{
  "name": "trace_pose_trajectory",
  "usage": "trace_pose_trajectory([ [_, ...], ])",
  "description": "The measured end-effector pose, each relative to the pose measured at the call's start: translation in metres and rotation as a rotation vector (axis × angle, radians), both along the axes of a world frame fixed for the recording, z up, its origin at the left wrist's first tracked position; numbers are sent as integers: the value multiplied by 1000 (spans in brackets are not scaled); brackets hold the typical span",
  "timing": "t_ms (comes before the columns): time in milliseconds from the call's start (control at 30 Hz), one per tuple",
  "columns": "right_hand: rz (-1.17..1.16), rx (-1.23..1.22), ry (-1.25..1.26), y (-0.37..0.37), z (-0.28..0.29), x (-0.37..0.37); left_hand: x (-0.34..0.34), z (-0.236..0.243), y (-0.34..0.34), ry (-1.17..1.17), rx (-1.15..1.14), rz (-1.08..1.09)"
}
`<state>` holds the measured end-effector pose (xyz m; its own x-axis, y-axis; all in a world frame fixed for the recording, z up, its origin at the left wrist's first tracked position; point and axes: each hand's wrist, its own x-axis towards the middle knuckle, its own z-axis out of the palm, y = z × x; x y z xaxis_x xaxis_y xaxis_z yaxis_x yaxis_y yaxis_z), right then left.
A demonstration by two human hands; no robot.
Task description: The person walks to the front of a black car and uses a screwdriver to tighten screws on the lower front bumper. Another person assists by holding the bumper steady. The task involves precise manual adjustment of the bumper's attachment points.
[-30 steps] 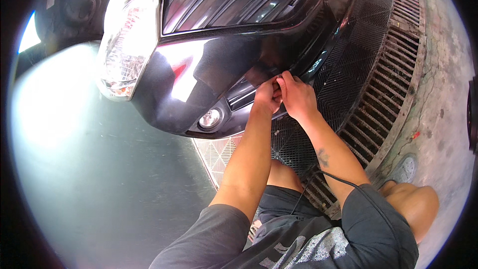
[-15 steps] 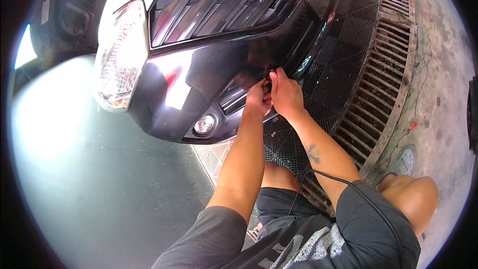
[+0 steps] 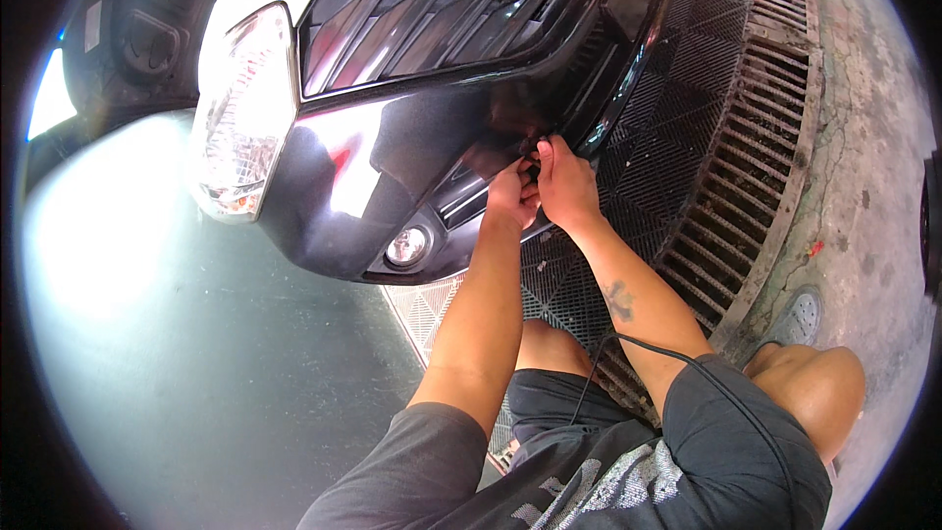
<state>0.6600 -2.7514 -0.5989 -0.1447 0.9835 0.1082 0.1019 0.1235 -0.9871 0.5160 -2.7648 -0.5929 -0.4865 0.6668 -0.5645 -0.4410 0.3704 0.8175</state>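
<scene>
Both of my hands meet at the lower part of a glossy black car bumper, beside the slatted recess by the fog light. My left hand has its fingers curled in, close against the bumper. Touching or nearly touching it, my right hand pinches with thumb and forefinger at something small and dark. What lies between the fingertips is too small and too dark to name. Above them spread the grille and, to the left, the clear headlight.
A metal drain grate curves along the right, next to black floor matting and rough concrete. Smooth dark green floor lies at the left. A black cable runs over my right arm.
The bumper and headlight sit very slightly farther right in the view. My hands stay at the same spot, with only a tiny shift of the fingers.
</scene>
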Motion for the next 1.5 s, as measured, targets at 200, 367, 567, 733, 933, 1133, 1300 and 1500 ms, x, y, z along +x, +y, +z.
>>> trace_pose_trajectory([
  [200,-27,1,9,1,-5,-2,8,3,3,17,-8,3],
  [367,-38,-14,37,-3,-6,-4,3,-1,2,13,12,28],
  [567,-58,35,45,-5,-9,-5,6,-2,3,10,-2,62],
  [733,-57,18,1,-6,-4,-3,3,-4,5,12,5,40],
  [933,-104,-8,54,-2,-6,-7,8,-3,4,29,11,41],
  [1133,-82,-165,170,10,-20,-18,11,0,4,71,-10,2],
  [1300,75,-525,581,27,-24,-16,8,-5,8,119,-21,-1],
  [1500,236,-689,910,20,-22,2,13,4,2,86,-39,-34],
])
